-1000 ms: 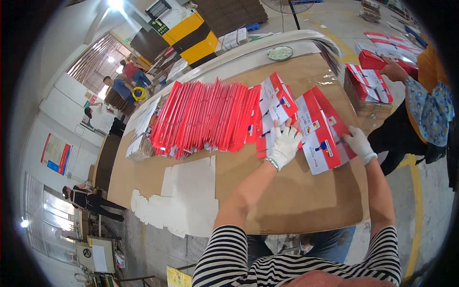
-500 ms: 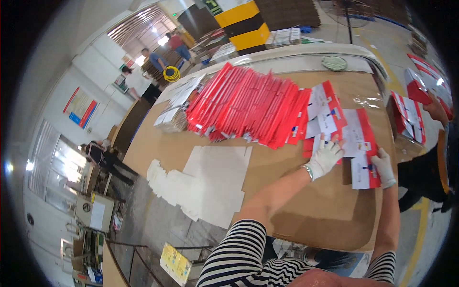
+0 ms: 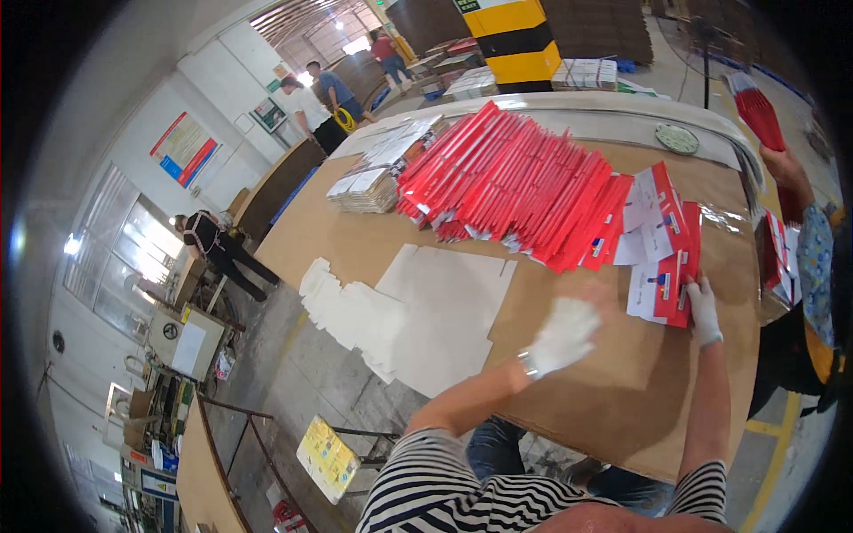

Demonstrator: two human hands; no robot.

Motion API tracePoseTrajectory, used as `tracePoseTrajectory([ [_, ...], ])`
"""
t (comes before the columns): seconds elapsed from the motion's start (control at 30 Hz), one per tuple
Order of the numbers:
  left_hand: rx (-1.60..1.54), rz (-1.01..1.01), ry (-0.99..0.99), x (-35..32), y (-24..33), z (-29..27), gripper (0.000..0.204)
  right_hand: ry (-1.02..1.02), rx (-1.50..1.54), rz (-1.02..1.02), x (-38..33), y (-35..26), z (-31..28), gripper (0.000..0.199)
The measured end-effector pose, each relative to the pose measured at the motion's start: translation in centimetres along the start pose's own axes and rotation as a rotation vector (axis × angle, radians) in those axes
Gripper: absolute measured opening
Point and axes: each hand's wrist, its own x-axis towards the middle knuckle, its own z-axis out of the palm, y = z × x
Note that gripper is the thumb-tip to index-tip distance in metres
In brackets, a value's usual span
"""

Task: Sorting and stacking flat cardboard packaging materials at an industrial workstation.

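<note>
My right hand, in a white glove with fingertips uncovered, is closed at the right edge of a flat red-and-white carton. That carton lies partly over other flat cartons spread loosely at the right end of a long row. My left hand, also gloved, is over bare brown board, nearer to me and left of the carton. Motion smears its fingers, so their pose is unclear. The long leaning row of red-and-white flat cartons stretches across the far half of the table.
Brown board covers the table. White sheets lie at its left front, with bundled stacks behind. A green round disc lies at the far edge. At right, a co-worker's hand grips red cartons. A yellow-topped stool stands lower left.
My left hand has come off the cartons and moved toward me and left. The right hand's carton has shifted in against the others. At right, the co-worker's hand has risen with red cartons.
</note>
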Motion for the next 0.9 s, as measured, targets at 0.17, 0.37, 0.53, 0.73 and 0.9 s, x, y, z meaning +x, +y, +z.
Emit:
tracePoseTrajectory([
  [0.17, 0.229, -1.3, -0.385, -13.2, -3.5, -13.0, 0.051, 0.126, 0.202, 0.016, -9.1, 3.1, -7.5, 0.043],
  [0.37, -1.442, -1.678, 0.953, -33.0, -8.5, -7.2, 0.022, 0.293, -0.432, -0.271, -16.1, 3.4, 0.1, 0.045],
  [0.53, -1.393, -1.538, 1.051, -32.0, -8.4, -5.9, 0.012, -0.46, -0.863, -0.601, -25.9, -1.5, 18.7, 0.046],
  [0.73, -1.247, -1.508, 0.733, -35.0, -10.2, -7.0, 0.02, -0.877, -0.701, -1.07, -28.4, -1.6, 32.5, 0.043],
  [0.9, -1.302, -1.323, 0.702, -37.3, -10.3, -7.5, 0.015, -0.994, -1.05, -1.149, -28.8, 0.1, 38.4, 0.033],
])
